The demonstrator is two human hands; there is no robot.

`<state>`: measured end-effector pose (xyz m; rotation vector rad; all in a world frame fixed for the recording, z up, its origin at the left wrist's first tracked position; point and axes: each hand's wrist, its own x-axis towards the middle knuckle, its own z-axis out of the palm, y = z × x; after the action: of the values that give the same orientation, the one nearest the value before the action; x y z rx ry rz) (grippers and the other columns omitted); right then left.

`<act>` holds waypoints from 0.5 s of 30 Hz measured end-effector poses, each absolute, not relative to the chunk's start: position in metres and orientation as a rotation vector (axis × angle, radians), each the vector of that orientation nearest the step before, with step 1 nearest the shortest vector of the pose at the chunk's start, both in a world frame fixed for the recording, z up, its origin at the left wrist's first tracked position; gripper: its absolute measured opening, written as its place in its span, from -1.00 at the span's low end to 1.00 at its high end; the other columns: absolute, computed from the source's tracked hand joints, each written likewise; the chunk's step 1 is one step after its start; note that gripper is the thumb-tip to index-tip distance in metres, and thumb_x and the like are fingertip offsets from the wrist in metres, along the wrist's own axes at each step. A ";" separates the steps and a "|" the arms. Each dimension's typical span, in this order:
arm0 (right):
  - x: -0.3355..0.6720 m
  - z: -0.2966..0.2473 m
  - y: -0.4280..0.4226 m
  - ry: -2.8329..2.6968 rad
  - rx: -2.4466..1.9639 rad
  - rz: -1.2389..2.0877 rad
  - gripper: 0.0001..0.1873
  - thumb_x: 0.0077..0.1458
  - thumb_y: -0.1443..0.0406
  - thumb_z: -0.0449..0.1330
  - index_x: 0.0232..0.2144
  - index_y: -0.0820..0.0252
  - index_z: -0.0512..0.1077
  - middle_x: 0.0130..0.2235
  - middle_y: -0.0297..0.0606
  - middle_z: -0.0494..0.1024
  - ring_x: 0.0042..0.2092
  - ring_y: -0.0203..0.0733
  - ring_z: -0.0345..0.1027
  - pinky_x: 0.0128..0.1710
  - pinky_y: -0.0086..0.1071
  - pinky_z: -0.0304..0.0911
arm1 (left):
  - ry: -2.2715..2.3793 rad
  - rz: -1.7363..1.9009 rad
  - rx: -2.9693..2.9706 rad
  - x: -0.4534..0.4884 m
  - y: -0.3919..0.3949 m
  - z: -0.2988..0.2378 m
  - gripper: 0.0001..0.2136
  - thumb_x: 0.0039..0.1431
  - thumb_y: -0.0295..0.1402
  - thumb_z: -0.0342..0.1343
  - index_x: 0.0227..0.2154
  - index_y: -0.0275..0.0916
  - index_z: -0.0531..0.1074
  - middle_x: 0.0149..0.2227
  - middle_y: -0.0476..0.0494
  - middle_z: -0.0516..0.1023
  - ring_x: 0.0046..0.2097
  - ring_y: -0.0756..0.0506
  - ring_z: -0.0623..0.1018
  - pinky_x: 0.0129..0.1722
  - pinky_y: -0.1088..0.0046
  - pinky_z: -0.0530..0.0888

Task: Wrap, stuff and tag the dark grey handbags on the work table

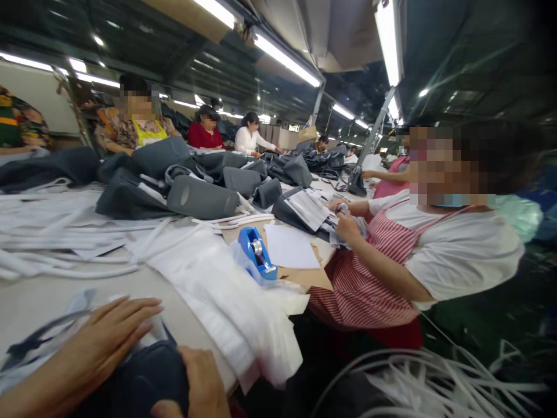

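A dark navy bag lies at the table's near edge, its lower part cut off by the picture. My left hand rests flat across its top, fingers stretched out over white paper or wrapping. At the bag's right side is my right hand, with the fingers along the edge and the thumb on the front, gripping it. A dark strap shows left of my left wrist. Beyond my hands a stack of white plastic sleeves hangs over the table edge.
A blue tape dispenser stands beside white paper. Grey bags are piled farther back, with white cords at left. A co-worker in a striped apron handles a bag at right. Loose white strips lie below.
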<state>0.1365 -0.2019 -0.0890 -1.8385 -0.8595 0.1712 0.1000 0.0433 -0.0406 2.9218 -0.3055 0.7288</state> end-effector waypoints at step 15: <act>0.134 -0.068 -0.258 -1.015 -1.615 0.194 -0.52 0.20 0.39 0.06 0.16 0.09 0.31 0.15 -0.10 0.38 0.17 -0.06 0.29 0.13 -0.25 0.31 | -0.012 0.038 2.811 0.107 0.006 0.002 -0.59 0.38 -0.19 -0.27 -0.03 -0.16 0.46 0.01 -0.11 0.55 0.14 -0.12 0.42 0.21 0.24 0.16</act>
<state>0.1342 -0.2581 -0.0678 -1.6154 -1.0151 0.1942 0.1067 0.0058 0.0016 2.8111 -0.0119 0.0382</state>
